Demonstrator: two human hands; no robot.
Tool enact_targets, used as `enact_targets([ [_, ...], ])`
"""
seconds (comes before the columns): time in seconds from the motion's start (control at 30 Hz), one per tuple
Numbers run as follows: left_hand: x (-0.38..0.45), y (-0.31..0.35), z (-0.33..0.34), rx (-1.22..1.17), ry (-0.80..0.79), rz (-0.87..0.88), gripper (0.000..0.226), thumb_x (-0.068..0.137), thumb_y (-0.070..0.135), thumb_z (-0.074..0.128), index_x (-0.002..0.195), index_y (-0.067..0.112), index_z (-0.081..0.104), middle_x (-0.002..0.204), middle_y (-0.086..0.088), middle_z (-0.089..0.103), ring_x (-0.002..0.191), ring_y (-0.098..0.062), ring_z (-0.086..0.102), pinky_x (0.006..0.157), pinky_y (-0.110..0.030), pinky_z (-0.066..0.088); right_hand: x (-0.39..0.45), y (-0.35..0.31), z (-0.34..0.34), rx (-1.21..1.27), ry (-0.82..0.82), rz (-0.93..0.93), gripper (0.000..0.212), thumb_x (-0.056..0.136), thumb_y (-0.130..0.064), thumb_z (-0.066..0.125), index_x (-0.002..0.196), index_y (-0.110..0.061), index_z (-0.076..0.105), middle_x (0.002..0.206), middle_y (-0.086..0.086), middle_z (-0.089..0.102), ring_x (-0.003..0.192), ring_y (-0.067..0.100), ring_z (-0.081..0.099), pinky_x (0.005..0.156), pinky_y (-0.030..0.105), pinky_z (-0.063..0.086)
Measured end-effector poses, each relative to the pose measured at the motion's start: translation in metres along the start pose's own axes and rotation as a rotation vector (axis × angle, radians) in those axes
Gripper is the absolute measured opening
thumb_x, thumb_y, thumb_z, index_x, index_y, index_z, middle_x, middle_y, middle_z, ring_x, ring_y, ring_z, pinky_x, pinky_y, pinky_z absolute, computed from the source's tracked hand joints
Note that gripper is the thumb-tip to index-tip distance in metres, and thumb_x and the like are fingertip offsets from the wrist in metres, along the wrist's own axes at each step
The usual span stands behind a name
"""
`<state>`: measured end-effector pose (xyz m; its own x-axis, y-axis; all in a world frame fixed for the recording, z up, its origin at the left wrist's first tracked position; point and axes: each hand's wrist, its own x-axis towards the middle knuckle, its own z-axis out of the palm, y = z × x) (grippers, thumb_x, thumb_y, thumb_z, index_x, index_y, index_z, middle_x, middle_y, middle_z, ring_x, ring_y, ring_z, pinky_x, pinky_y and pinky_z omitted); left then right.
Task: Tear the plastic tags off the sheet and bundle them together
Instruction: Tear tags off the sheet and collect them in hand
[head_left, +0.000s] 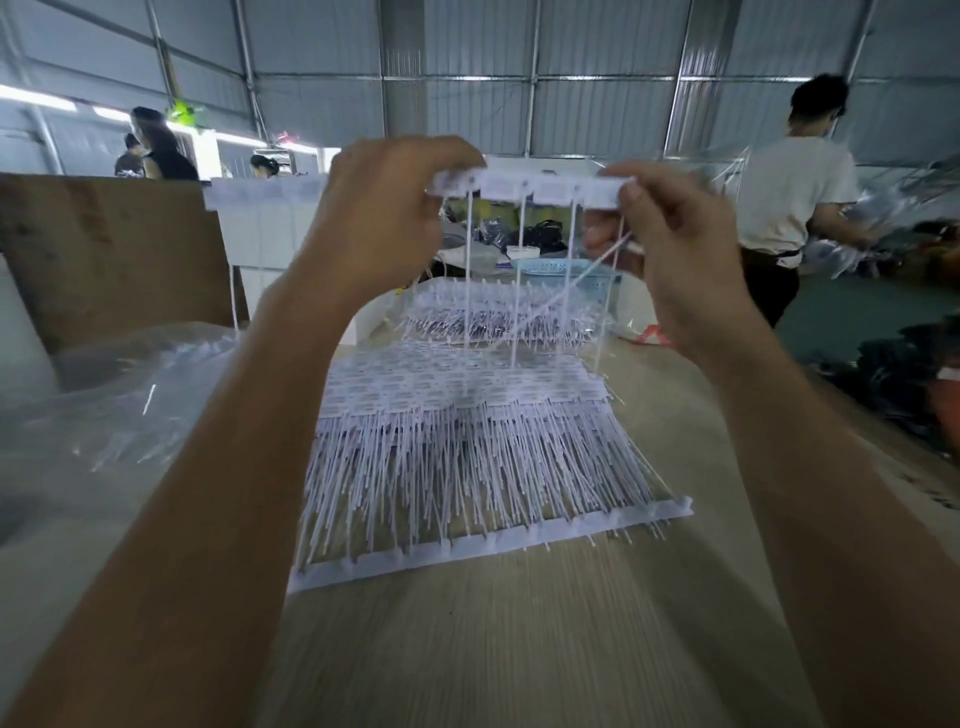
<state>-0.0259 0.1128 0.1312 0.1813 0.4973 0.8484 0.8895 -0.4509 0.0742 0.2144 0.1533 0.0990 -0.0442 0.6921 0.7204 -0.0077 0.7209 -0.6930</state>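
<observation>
White tags (530, 189) up high, pinched between my left hand (387, 208) and right hand (670, 244), over pile (467, 415) on desk (467, 649). Tearing step. Next: snap one tag off, keep loose ones together.

White tag strip (535, 188) held aloft; tag sheets (467, 441) flat below.

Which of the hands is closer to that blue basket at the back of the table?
Right. The right hand is raised just beside and above the blue basket in the picture, gripping the strip of tags; the left hand grips the strip's other end, further off.
</observation>
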Motion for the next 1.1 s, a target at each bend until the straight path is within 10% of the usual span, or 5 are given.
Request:
enact_targets([
  [0.17, -0.008, -0.02, 0.014, 0.054, -0.578, -0.06, 0.057, 0.088, 0.002, 0.069, 0.134, 0.033, 0.057, 0.121, 0.003, 0.061, 0.085, -0.009, 0.052, 0.072, -0.028, 0.041, -0.011, 0.044, -0.003, -0.076, -0.297, 0.335, 0.02, 0.106, -0.012, 0.049, 0.117, -0.012, 0.065, 0.095, 0.012, 0.076, 0.078, 0.025, 0.074, 0.069, 0.036, 0.062],
  [0.27, -0.018, -0.023, 0.031, -0.029, -0.903, -0.12, 0.064, 0.088, 0.029, 0.077, 0.141, 0.042, 0.044, 0.126, 0.009, 0.048, 0.111, -0.016, 0.051, 0.09, -0.034, 0.043, -0.021, 0.065, 0.005, -0.007, -0.367, 0.428, 0.02, 0.105, -0.011, 0.05, 0.117, -0.005, 0.064, 0.097, 0.017, 0.076, 0.077, 0.026, 0.074, 0.065, 0.032, 0.06],
  [0.4, -0.023, -0.013, 0.065, -0.165, -0.792, -0.1, 0.034, 0.097, 0.043, 0.061, 0.129, 0.034, 0.06, 0.124, 0.0, 0.062, 0.109, -0.02, 0.058, 0.099, -0.042, 0.048, -0.028, 0.081, 0.016, 0.02, -0.42, 0.427, 0.02, 0.106, -0.013, 0.052, 0.116, -0.003, 0.065, 0.093, 0.015, 0.075, 0.077, 0.023, 0.073, 0.067, 0.032, 0.06],
  [0.67, -0.035, -0.013, 0.093, -0.397, -0.513, -0.125, 0.023, 0.102, 0.021, 0.056, 0.084, 0.017, 0.069, 0.063, 0.004, 0.065, 0.051, 0.0, 0.051, 0.056, -0.02, 0.041, -0.025, 0.082, 0.008, 0.1, -0.426, 0.416, 0.019, 0.102, -0.011, 0.059, 0.117, -0.002, 0.067, 0.095, 0.014, 0.075, 0.084, 0.025, 0.073, 0.073, 0.037, 0.061],
  [1.1, -0.034, -0.014, 0.089, -0.359, -0.509, -0.15, 0.017, 0.102, 0.022, 0.058, 0.091, 0.02, 0.071, 0.057, 0.032, 0.058, 0.061, 0.015, 0.054, 0.065, -0.017, 0.038, -0.013, 0.074, -0.002, -0.124, -0.241, 0.299, 0.027, 0.107, -0.007, 0.044, 0.105, -0.01, 0.07, 0.076, 0.007, 0.063, 0.059, 0.014, 0.058, 0.062, 0.033, 0.06],
])
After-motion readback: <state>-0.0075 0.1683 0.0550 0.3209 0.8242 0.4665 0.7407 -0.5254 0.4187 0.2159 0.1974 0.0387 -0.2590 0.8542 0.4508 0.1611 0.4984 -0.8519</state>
